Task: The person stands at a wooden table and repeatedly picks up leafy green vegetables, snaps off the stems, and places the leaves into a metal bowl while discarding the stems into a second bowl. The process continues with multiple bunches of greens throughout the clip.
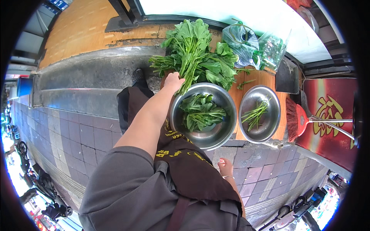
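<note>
My left hand [173,82] reaches to the cut stem ends of a large heap of leafy greens [192,43]. Its fingers are curled against the stems, and their grip is hidden behind the back of the hand. Just below the heap, a wide stainless steel bowl [227,131] contains loose green leaves [202,111]. Lower right of that bowl, my right hand [225,166] hovers over the pavement with curled fingers and nothing visible in it; a bracelet circles the wrist. A smaller steel bowl [261,134] to the right contains several thin green stems [256,114].
Clear plastic bags [241,40] with green bottles lie behind the greens. A red broom [299,121] leans right, before a red sign panel [328,144]. Stone steps [78,75] rise on the left. Tiled pavement [78,135] spreads below; scooters [289,210] stand farther off.
</note>
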Motion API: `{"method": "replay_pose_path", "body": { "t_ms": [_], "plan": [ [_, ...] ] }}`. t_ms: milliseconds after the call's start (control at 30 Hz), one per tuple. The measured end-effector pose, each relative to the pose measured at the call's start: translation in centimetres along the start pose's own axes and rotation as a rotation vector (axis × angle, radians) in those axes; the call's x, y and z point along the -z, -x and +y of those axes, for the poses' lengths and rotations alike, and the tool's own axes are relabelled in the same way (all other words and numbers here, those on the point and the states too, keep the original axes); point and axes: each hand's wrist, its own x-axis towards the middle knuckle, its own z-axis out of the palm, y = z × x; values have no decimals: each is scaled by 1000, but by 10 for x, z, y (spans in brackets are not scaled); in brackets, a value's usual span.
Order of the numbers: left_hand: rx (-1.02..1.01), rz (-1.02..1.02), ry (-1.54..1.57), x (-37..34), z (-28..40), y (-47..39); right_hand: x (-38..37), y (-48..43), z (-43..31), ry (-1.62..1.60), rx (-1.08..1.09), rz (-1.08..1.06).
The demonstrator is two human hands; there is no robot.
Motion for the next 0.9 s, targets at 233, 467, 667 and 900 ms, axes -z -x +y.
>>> {"method": "replay_pose_path", "body": {
  "t_ms": [233,467,667,900],
  "plan": [
    [129,-65,134,-5,15,-21,13,-13,-23,78,14,-27],
    [191,-89,345,-9,25,-31,12,-8,-25,118,65,-52],
    [155,-155,390,-21,29,-33,10,-10,-30,138,62,-88],
    [214,-268,1401,49,100,13,6,-10,-25,54,-8,-27]
  ]
}}
